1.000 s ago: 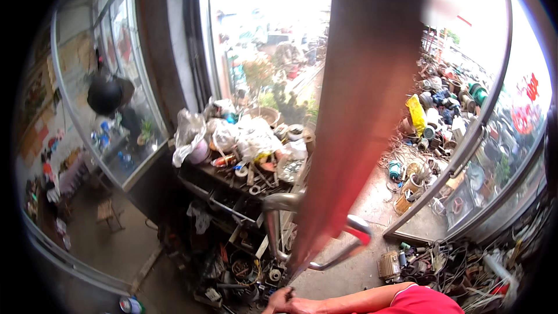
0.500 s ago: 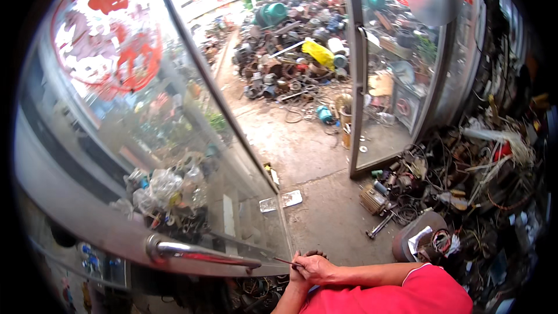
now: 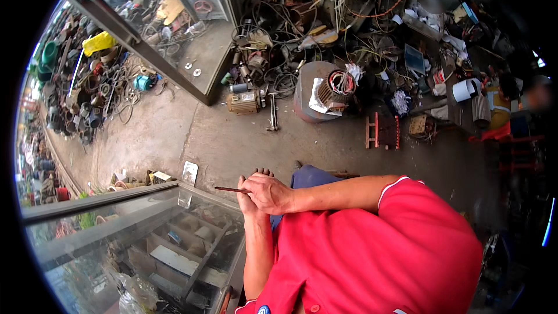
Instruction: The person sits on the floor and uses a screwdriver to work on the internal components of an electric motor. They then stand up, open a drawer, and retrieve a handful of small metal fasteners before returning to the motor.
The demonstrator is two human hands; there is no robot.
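Observation:
My right hand is closed, with a thin dark rod jutting from its fingers to the left. Palm and fingers of my left hand are largely hidden under the right one; its dark fingertips curl up beyond the right knuckles. Whether the left fingers hold anything else cannot be seen. Both hands meet in front of my body, touching each other, above the concrete floor and close to the corner of the glass door.
Beyond the hands are a finned motor, metal shafts and a drum carrying a motor part with coiled wire. Tangled cables and scrap fill the back. A small red-edged rack stands right. Another glass door is far left.
The view has swung to the right and downward, so the doorway and outdoor scrap heap now lie at the left. My hands stay together, with the rod still in the right hand.

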